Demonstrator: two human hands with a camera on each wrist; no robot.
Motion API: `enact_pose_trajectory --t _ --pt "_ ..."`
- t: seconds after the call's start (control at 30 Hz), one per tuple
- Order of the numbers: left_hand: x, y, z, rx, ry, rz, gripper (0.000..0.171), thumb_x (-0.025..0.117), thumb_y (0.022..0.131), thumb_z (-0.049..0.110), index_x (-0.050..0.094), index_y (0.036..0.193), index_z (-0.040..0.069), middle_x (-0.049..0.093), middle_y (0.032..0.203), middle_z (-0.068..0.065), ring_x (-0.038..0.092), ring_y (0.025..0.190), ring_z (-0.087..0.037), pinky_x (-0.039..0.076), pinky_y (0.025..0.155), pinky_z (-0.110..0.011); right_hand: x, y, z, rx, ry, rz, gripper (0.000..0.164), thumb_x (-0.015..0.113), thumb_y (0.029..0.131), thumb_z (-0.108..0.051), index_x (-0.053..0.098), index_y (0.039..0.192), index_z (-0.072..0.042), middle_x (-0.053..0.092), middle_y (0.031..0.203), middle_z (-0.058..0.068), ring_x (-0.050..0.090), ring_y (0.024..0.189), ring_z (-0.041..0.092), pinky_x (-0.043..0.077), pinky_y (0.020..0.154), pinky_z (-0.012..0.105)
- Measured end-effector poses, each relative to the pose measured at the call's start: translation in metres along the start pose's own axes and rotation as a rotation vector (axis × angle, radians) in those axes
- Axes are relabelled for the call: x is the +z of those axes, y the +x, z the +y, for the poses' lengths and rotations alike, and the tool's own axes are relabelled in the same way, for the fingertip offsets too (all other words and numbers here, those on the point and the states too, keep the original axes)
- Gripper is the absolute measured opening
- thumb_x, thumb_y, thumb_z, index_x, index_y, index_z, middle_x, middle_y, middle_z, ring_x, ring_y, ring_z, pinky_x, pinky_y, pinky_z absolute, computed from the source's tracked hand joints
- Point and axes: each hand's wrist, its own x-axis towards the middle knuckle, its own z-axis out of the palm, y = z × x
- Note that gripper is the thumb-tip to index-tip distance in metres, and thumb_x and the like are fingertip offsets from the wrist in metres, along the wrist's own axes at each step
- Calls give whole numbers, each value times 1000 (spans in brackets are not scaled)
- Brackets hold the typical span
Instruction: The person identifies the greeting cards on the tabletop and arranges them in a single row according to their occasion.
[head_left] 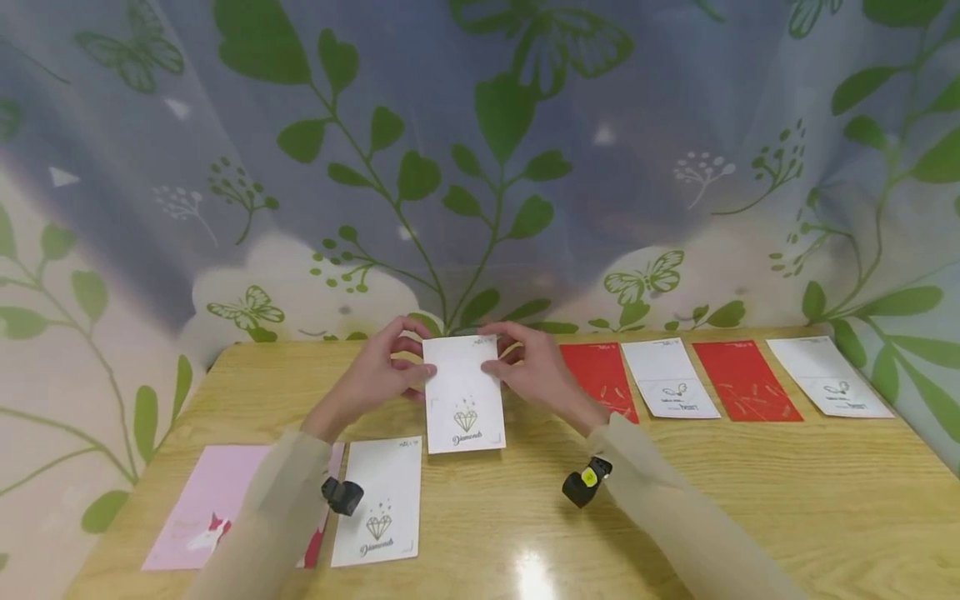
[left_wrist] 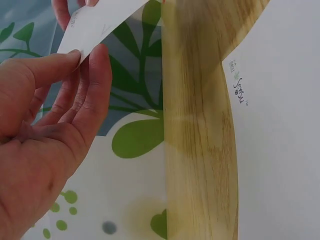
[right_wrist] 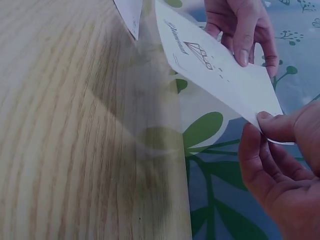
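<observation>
A white card (head_left: 463, 383) printed with a gold diamond and the word "Diamonds" is held up over the back of the table. My left hand (head_left: 382, 373) pinches its left edge between thumb and fingers. On the opposite edge, my right hand (head_left: 536, 367) pinches it the same way, and the right wrist view shows the card (right_wrist: 220, 60) tilted between both hands. A matching white diamond card (head_left: 377, 492) lies on the table below my left hand. Left of that one is a pink card (head_left: 210, 492) with a unicorn picture, partly hidden by my left sleeve.
Along the table's back right lie two red cards (head_left: 600, 379) and two white cards (head_left: 670, 379), alternating. The wooden table (head_left: 465, 525) meets a leaf-patterned curtain (head_left: 465, 208) at its back edge. Each wrist wears a black camera, such as the right wrist camera (head_left: 587, 483).
</observation>
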Motion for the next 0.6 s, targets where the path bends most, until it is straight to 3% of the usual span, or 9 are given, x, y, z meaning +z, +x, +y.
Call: enact_pose_trajectory --t 0.17,0.4,0.6 --pt "4 -9 2 12 37 -28 44 71 93 1 48 129 8 52 104 -13 68 76 -24 62 76 -57 -4 -10 -4 -1 16 -32 41 75 90 -4 68 129 -15 62 96 15 68 72 22 56 59 33" --pt "8 -21 5 62 113 -52 40 73 92 3 50 125 9 56 107 -17 71 81 -38 61 76 -54 -7 -23 -8 9 17 -57 42 77 89 -3 68 128 -16 63 95 12 69 78 38 56 59 32" --pt "11 -32 1 118 243 -69 37 73 93 5 53 123 10 60 109 -15 71 85 -30 59 78 -37 -6 -36 -6 8 -15 -94 41 77 89 -4 68 127 -16 64 94 11 68 75 36 54 57 29"
